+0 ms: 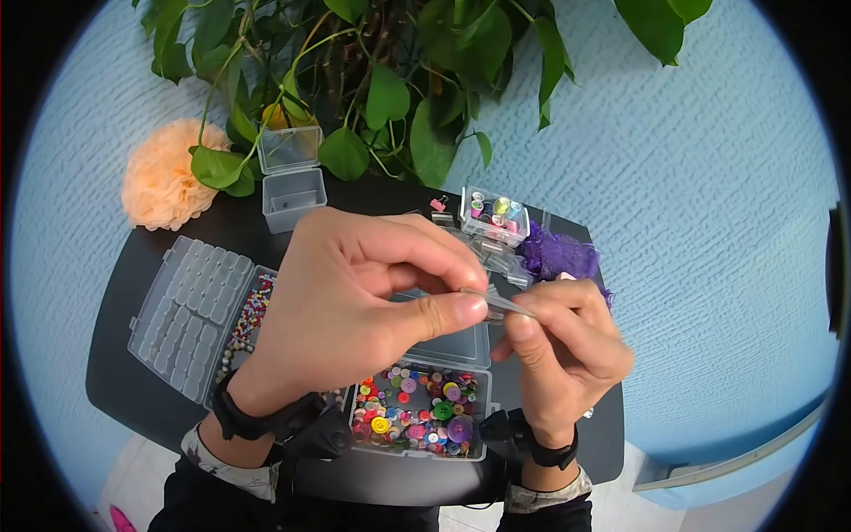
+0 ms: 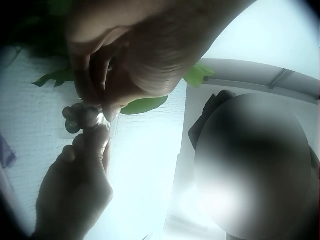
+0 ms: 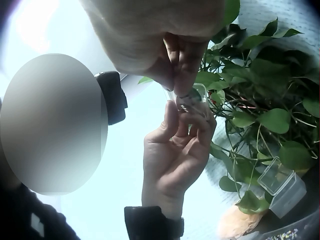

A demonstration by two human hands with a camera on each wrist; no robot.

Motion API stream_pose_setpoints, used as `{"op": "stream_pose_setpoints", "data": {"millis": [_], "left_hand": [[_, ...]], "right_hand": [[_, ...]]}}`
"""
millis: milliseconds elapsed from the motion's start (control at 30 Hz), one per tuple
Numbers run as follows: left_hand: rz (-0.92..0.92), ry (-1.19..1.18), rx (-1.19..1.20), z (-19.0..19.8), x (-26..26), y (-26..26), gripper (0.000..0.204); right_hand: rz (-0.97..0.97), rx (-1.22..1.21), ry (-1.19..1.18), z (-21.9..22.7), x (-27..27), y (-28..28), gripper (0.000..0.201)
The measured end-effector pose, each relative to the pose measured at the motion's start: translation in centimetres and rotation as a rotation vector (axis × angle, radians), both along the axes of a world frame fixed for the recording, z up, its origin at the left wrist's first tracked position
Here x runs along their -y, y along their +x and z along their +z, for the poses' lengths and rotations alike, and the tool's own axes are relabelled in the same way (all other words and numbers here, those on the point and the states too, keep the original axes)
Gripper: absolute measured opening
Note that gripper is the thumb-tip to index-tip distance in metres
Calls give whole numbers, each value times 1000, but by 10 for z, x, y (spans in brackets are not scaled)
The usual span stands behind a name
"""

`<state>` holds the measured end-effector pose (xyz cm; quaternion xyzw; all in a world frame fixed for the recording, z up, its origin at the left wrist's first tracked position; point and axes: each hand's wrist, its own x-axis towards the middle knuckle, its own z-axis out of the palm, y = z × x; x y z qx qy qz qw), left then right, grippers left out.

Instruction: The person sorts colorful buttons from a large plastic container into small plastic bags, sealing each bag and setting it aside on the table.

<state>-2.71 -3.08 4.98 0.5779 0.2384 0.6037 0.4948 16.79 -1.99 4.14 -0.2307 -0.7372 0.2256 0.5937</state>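
Note:
Above the table, my left hand (image 1: 355,293) pinches one end of a small clear plastic bag (image 1: 503,304) between thumb and fingertips. Thumb and forefinger of my right hand (image 1: 572,341) pinch its other end, so the bag spans the short gap between them. Several dark round pieces (image 2: 73,125) show at the bag in the left wrist view; their kind cannot be made out. Below the hands lies an open clear box of colourful buttons (image 1: 460,429), its lid (image 1: 456,344) raised behind and partly hidden by the left hand.
At left is an open compartment case (image 1: 191,310) with small beads (image 1: 255,306). Behind are an empty open clear box (image 1: 294,199), a box of thread spools (image 1: 496,213), purple netting (image 1: 560,254) and a peach paper pompom (image 1: 173,173). Plant leaves (image 1: 387,97) hang over the back edge.

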Motion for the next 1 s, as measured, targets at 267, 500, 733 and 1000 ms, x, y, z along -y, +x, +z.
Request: {"op": "stream_pose_setpoints", "data": {"millis": [267,500,733,1000], "left_hand": [[42,31,-16,3,2,0,15],[104,147,-133,0,1,-1,14],[223,396,-398,3,4,6,7],[181,274,-300,-1,0,6,11]], "right_hand": [[-5,18,-4,1,0,0,13],[-18,113,70,4,-1,2,11],[-5,58,64,-1,2,4,10],[91,76,68,3,-4,-2,16]]}}
